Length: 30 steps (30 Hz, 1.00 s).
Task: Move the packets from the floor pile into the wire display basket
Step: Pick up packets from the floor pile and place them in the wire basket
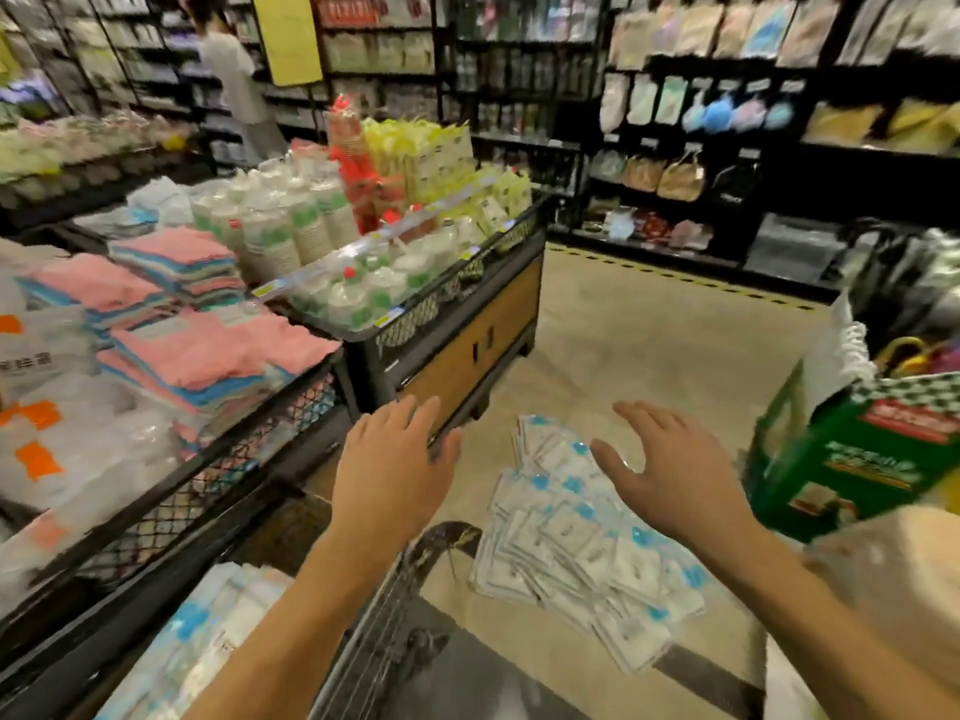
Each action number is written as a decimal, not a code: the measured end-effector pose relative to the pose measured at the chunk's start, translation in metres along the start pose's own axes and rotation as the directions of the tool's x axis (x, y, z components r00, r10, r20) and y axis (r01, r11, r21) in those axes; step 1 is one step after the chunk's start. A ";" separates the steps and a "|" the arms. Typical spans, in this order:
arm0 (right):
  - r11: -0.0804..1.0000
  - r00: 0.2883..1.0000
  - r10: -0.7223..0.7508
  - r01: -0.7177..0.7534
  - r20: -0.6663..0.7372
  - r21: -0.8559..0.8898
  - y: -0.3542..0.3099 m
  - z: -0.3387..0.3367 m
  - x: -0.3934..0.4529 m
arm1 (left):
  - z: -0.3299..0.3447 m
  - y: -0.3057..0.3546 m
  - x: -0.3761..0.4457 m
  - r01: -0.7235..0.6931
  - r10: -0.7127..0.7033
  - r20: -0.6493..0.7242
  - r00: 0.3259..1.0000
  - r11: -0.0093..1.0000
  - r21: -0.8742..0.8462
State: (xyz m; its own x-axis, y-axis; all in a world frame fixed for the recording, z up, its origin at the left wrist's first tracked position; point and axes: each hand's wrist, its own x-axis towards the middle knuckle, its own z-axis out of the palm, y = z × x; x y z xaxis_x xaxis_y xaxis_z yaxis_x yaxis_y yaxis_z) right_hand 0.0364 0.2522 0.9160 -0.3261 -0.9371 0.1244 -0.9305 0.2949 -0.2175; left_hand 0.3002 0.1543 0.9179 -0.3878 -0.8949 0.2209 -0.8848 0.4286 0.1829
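A loose pile of white packets with blue marks [571,543] lies on the beige floor at centre right. My right hand [660,470] hovers over the pile's far part, fingers spread and holding nothing. My left hand [389,470] is stretched out left of the pile, fingers straight, also holding nothing. The wire display basket [374,615] stands at the bottom left of centre, with similar blue-and-white packets [208,631] lying inside it. The view is blurred by motion.
Mesh-sided display bins [218,475] at left hold pink and blue cloths and white bags. A black-and-wood stand [467,350] with bottles is ahead. A green carton [852,459] sits at right. A person [234,80] stands by the far shelves.
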 end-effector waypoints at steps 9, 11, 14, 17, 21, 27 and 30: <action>0.985 0.984 0.174 -0.174 -0.043 -0.001 0.146 -0.005 0.016 | 0.071 0.124 0.079 -0.166 0.163 0.105 0.981 0.986 0.019; 0.979 0.978 0.205 -0.205 -0.050 -0.010 0.174 -0.005 0.019 | 0.083 0.149 0.091 -0.195 0.190 0.133 0.973 0.980 0.028; 0.964 0.964 0.261 -0.263 -0.045 -0.038 0.211 -0.003 0.025 | 0.100 0.181 0.109 -0.221 0.221 0.137 0.966 0.975 -0.016; 0.947 0.947 0.321 -0.321 -0.011 -0.025 0.242 0.005 0.033 | 0.119 0.202 0.131 -0.253 0.258 0.174 0.950 0.966 -0.051; 0.911 0.911 0.413 -0.413 0.022 -0.015 0.271 0.022 0.054 | 0.161 0.214 0.173 -0.269 0.273 0.255 0.928 0.962 -0.052; 0.848 0.841 0.524 -0.529 0.135 0.005 0.292 0.062 0.109 | 0.243 0.219 0.248 -0.302 0.316 0.369 0.874 0.948 -0.097; 0.836 0.828 0.545 -0.549 0.133 -0.007 0.300 0.084 0.138 | 0.285 0.215 0.283 -0.314 0.334 0.405 0.851 0.942 -0.117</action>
State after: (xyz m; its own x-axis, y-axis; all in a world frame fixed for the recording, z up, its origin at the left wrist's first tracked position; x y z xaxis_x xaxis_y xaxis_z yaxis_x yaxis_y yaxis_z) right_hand -0.2739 0.1952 0.7866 -0.7546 -0.6401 -0.1443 -0.6001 0.7621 -0.2431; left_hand -0.0732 -0.0425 0.7468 -0.7300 -0.6690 -0.1395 -0.6818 0.6991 0.2155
